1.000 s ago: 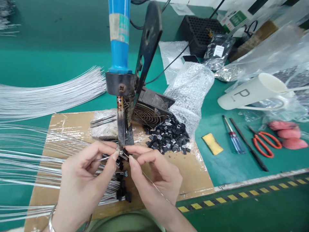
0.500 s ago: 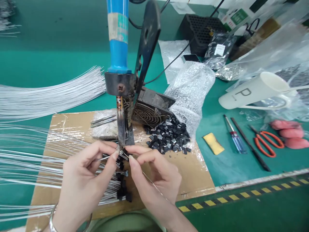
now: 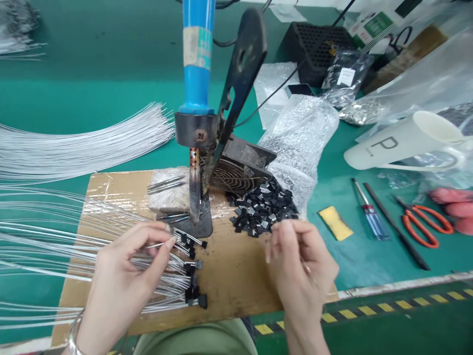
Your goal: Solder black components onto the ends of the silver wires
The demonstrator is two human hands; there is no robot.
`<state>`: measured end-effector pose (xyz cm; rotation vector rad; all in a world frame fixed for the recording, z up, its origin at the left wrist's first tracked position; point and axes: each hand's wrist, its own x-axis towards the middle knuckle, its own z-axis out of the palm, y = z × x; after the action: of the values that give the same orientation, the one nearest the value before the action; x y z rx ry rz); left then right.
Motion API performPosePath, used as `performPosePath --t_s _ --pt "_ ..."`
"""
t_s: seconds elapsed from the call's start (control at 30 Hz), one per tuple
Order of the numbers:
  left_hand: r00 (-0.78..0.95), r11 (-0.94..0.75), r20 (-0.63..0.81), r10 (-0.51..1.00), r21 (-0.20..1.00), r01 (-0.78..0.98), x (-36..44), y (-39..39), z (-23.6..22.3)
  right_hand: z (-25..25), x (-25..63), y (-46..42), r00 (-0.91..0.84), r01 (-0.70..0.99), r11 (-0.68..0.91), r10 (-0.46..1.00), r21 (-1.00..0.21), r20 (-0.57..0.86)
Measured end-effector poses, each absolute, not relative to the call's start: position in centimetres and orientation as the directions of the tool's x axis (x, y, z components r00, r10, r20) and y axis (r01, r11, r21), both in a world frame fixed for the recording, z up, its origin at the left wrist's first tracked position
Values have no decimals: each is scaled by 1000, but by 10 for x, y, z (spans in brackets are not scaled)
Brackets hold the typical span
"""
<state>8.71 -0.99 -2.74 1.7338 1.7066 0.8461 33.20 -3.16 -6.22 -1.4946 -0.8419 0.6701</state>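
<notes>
Taking the clock's centre as the middle of the cardboard sheet (image 3: 240, 276), the left hand (image 3: 125, 273) lies at 9 o'clock, its thumb and forefinger pinched on a thin wire (image 3: 154, 245) just below the tip of the soldering iron (image 3: 198, 88). What sits at the end of that wire, by the fingertips, is too small to make out. The right hand (image 3: 301, 261) is at 3 o'clock, well apart from the left, its fingers curled in and blurred beside the pile of small black pieces (image 3: 264, 209) at 2 o'clock; whether it grips anything cannot be told. The iron hangs at 12 o'clock, tip down, in a black metal stand (image 3: 242, 59). Wires with black ends (image 3: 194, 291) lie on the cardboard past the left hand, running out toward 9 o'clock, and a thick bundle of white wires (image 3: 84, 145) rests on the green table (image 3: 121, 103) at 10. A round-grilled fan (image 3: 236, 177) is at 1 o'clock, touching the black pile. Near 3 o'clock, outward from the cardboard, lie a yellow sponge (image 3: 335, 223), a screwdriver (image 3: 371, 212), a dark rod (image 3: 397, 227) and orange-handled cutters (image 3: 423, 222). A white mug (image 3: 402, 140) lies tilted farther out at 2 o'clock.
</notes>
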Motion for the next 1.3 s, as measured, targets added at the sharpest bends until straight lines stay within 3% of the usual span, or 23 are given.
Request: performPosePath --t_s 0.17,0.23,0.3,0.37,0.5,0.7,0.97,1.17,1.3 --pt "-10 -33 52 999 760 650 63 -17 -30 -81 349 -41 562 -29 -6 827 -1000 -22" --pt "-32 -71 125 992 734 675 50 -10 -24 -86 347 -43 541 -75 -2 840 -997 -42" --pt "-33 -124 240 970 609 783 35 9 -16 -88 345 -44 524 -91 7 851 -996 -42" --pt "-11 -116 267 964 456 882 21 41 -11 -90 344 -43 523 -88 17 852 -996 -32" --pt "-2 -80 206 979 390 917 3 114 -18 -93 347 -41 556 -101 28 831 -994 -33" --pt "-89 -7 204 975 428 904 -9 159 -35 -94 348 -39 545 -103 29 838 -994 -32" --pt "-247 114 151 957 587 801 -30 149 -10 -93 346 -39 538 -90 14 842 -996 -37" --pt "-220 75 96 971 752 655 -19 146 7 -95 347 -41 538 -91 -7 841 -996 -55" --pt "-250 -7 216 944 769 639 -14 136 18 -95 346 -41 547 -87 -18 835 -996 -63"
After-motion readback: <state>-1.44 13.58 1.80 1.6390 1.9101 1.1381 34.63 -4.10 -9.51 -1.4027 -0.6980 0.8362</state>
